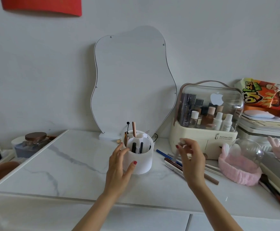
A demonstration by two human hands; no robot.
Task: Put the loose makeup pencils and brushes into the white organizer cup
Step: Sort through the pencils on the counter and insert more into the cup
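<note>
Round white cup (pixel 140 161), slim pencils (pixel 172 161)

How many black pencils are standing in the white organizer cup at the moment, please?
2 black pencils: one stands in the front of the white organizer cup, the other just right of it. More may be hidden behind the dividers.
</note>
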